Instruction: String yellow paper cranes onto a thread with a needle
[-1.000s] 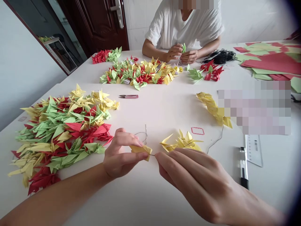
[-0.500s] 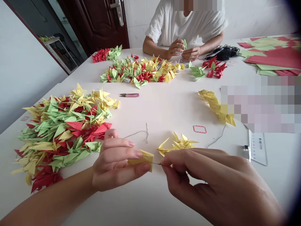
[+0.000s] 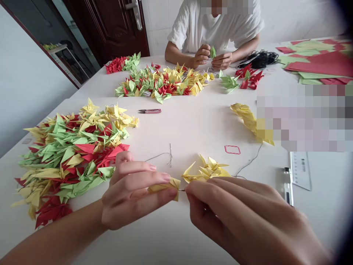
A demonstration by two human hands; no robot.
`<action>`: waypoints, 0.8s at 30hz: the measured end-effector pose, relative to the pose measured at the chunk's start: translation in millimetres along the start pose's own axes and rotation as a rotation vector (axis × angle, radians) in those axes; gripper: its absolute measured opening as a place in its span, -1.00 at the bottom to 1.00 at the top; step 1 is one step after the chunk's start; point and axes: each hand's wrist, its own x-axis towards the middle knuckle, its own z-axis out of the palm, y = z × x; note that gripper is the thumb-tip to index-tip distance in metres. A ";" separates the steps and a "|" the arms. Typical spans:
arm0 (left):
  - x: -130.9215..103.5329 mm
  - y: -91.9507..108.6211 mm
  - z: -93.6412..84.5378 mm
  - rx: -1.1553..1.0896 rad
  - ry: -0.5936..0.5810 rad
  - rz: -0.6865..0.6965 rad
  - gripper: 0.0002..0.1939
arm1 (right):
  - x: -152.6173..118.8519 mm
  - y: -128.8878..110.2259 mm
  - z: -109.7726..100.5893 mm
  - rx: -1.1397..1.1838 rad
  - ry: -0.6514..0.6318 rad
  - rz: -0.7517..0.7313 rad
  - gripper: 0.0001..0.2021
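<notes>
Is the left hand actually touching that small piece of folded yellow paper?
Touching. The head view shows the left hand pinching the folded yellow paper, thumb and finger pressed against it.

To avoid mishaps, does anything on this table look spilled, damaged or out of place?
Nothing stands out: the paper birds at left lie heaped, the snips lie flat, and the left hand pinches yellow paper. The pixelated patch can't be judged.
</notes>
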 end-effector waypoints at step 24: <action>14.6 2.6 11.0 -0.185 -0.060 0.047 -0.67 | 19.1 28.8 1.6 0.420 -0.086 0.307 -0.92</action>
